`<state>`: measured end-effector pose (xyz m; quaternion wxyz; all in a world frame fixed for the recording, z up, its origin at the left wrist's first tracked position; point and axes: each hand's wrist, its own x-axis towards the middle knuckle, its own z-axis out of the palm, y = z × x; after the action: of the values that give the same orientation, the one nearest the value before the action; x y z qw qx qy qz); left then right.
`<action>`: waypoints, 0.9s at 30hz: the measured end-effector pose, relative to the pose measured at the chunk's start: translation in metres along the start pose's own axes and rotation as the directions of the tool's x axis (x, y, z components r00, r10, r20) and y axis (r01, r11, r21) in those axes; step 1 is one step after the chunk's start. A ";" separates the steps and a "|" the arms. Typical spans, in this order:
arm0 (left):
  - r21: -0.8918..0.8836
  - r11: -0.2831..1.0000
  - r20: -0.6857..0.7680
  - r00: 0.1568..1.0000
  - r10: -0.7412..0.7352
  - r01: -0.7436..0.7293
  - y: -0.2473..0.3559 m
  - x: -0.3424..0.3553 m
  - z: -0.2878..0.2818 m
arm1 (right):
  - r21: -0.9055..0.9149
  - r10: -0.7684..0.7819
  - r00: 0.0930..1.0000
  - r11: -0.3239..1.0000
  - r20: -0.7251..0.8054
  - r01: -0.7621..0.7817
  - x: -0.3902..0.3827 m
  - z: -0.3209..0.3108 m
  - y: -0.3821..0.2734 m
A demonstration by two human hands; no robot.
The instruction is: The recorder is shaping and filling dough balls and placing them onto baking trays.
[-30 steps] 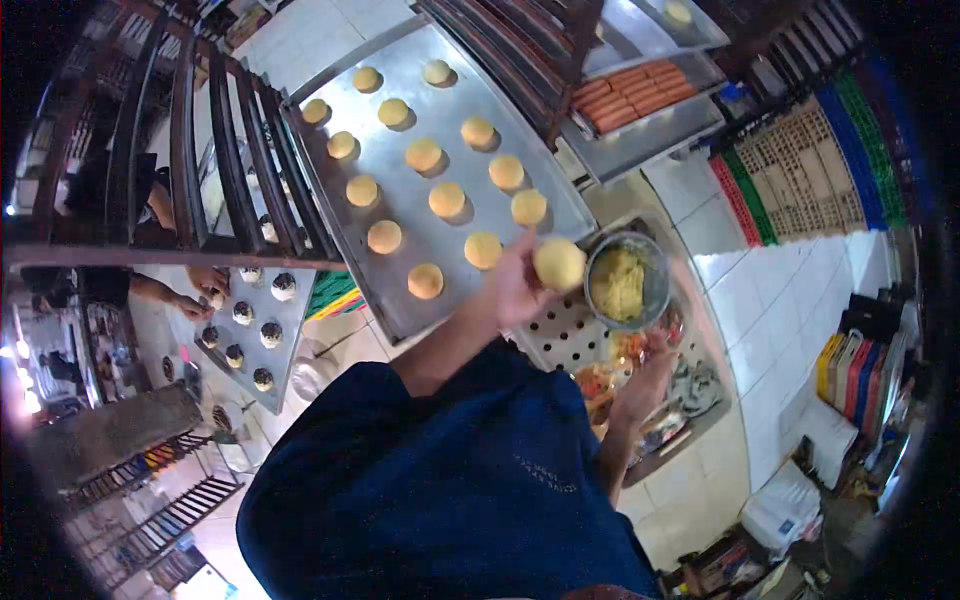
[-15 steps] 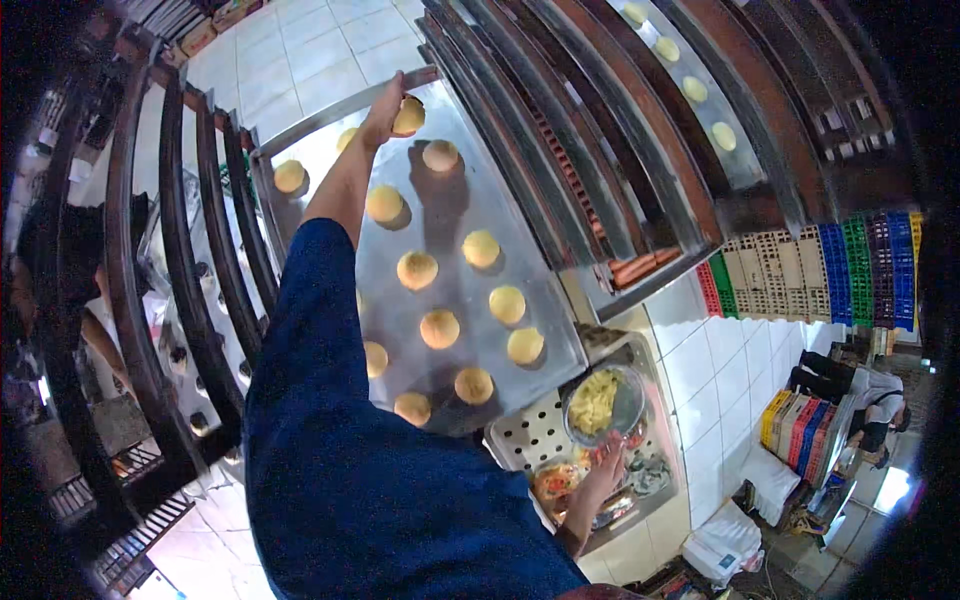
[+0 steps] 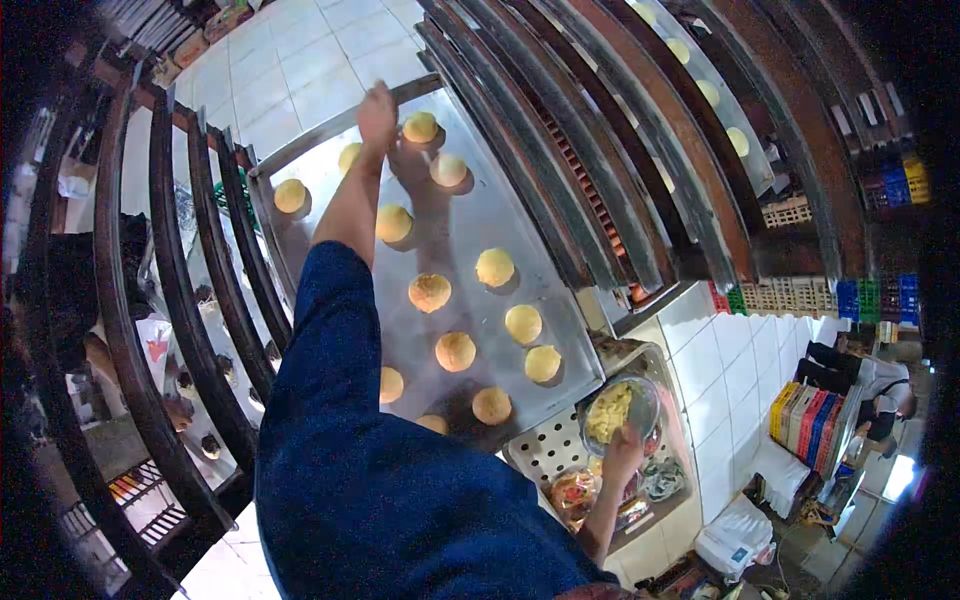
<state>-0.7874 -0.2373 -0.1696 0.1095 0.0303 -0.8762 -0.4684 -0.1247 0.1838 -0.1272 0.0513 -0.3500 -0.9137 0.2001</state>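
A large metal tray [image 3: 340, 260] lies ahead of me with several round yellow buns [image 3: 495, 267] spaced over it, some with browner, crumbly tops. My left hand [image 3: 377, 118] is over the tray's far end, beside a bun [image 3: 420, 127] and apart from it. Its fingers are curled together; anything in them is hidden. At lower right, my right hand [image 3: 622, 455] reaches over the near rim of a clear bowl [image 3: 654, 398]. Its fingers are pressed together against the yellow shredded or chopped filling [image 3: 606, 412], their tips hidden. The bowl sits in a perforated pale crate [image 3: 545, 450].
Dark metal racks stand left [image 3: 185, 270] and right [image 3: 600, 130] of the tray. Wrapped packets [image 3: 575, 492] lie in the crate near the bowl. A person [image 3: 885, 385] stands far right by stacked crates [image 3: 805, 420]. Behind the left rack, another person's hand [image 3: 178, 412] shows.
My left hand has come off the bun at the tray's far end and moved slightly left. My right hand has moved up over the bowl's rim to the yellow filling.
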 end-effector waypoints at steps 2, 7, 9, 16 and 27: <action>-0.348 0.928 -0.432 0.855 -0.287 0.135 0.056 -0.046 -0.013 | -0.250 -0.052 0.997 0.966 0.060 0.065 0.006 0.007 0.013; -0.880 0.460 -0.221 0.757 -0.615 0.117 0.143 -0.170 -0.038 | -0.209 0.205 0.948 0.966 0.244 -0.155 0.019 0.030 0.022; -0.900 0.402 -0.123 0.788 -0.604 0.168 0.185 -0.228 -0.041 | -0.313 0.073 0.990 0.949 0.120 -0.032 0.015 0.046 0.043; -0.864 0.457 0.142 0.974 -0.179 0.210 0.255 -0.442 -0.057 | -0.326 -0.256 0.905 0.871 0.339 0.368 0.028 0.056 0.073; -0.599 0.699 0.487 0.871 -0.068 0.390 0.291 -0.660 -0.092 | -0.075 -0.195 0.947 0.972 0.253 0.221 0.039 0.041 0.089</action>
<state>-0.1097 -0.0466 0.0123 -0.1430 -0.0038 -0.6331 -0.7608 -0.1085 0.2565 -0.2027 -0.0586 -0.2264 -0.9539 0.1881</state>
